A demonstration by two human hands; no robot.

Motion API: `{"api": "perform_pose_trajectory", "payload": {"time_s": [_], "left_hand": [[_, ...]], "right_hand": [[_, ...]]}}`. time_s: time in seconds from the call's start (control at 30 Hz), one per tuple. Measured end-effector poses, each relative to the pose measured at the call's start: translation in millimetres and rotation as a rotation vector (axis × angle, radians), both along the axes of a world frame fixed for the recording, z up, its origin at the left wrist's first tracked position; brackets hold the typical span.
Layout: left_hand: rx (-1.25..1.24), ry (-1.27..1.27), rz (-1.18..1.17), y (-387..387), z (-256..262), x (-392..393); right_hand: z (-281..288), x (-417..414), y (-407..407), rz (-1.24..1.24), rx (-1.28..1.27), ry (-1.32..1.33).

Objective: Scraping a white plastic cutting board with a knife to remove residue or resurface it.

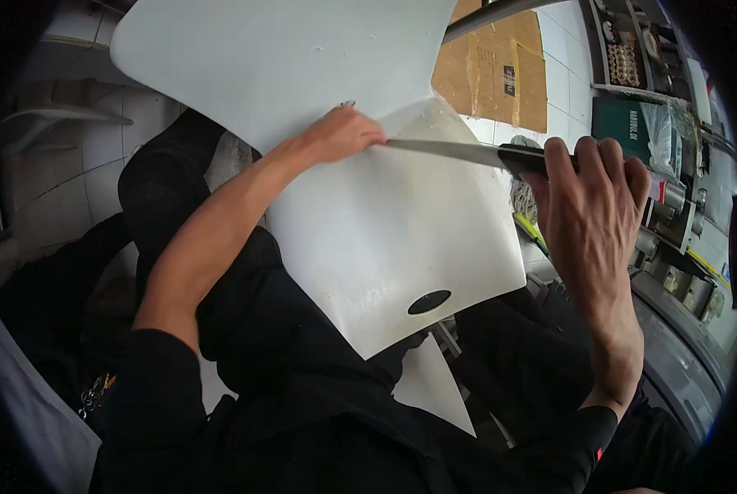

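A white moulded chair (393, 216) with an oval cutout near its lower edge stands before me, over my legs. My right hand (590, 191) grips the black handle of a knife (445, 150), whose blade points left across the chair. At the blade's tip is my left hand (350, 134), its fingers curled on the chair's surface. Whether they pinch the tip, the chair or some small thing, I cannot tell. A small dark mark or object (346, 104) shows just above my left knuckles. White crumbs lie scattered on the chair's upper part.
Flattened cardboard (498, 68) lies on the white tiled floor beyond the chair. A shelf at the upper right holds egg trays (623, 65). Below it stand a dark green box (621, 126) and a plastic bag. A mop head (524, 194) is behind the knife handle.
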State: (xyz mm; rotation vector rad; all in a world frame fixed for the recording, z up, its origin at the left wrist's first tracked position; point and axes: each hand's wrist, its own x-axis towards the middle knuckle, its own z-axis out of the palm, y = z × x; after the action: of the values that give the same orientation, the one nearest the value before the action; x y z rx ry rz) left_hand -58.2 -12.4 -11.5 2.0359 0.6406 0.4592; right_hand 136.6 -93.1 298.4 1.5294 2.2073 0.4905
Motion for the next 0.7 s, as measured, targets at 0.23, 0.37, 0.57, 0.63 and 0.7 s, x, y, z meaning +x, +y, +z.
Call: {"api": "perform_pose_trajectory", "payload": {"time_s": [0.23, 0.37, 0.57, 0.63, 0.7], "left_hand": [[-0.053, 0.024, 0.027, 29, 25, 37], [-0.083, -0.031, 0.038, 55, 14, 82], [0.085, -0.072, 0.014, 14, -6, 43], [0.029, -0.075, 0.126, -21, 2, 9], [-0.026, -0.058, 0.128, -35, 23, -9]], "right_hand": [[9, 6, 11, -0.055, 0.114, -0.077], [5, 16, 26, -0.003, 0.154, -0.158], [0, 18, -1, -0.042, 0.036, -0.084], [3, 12, -13, -0.039, 0.002, 0.031], [5, 11, -16, -0.092, -0.022, 0.079]]}}
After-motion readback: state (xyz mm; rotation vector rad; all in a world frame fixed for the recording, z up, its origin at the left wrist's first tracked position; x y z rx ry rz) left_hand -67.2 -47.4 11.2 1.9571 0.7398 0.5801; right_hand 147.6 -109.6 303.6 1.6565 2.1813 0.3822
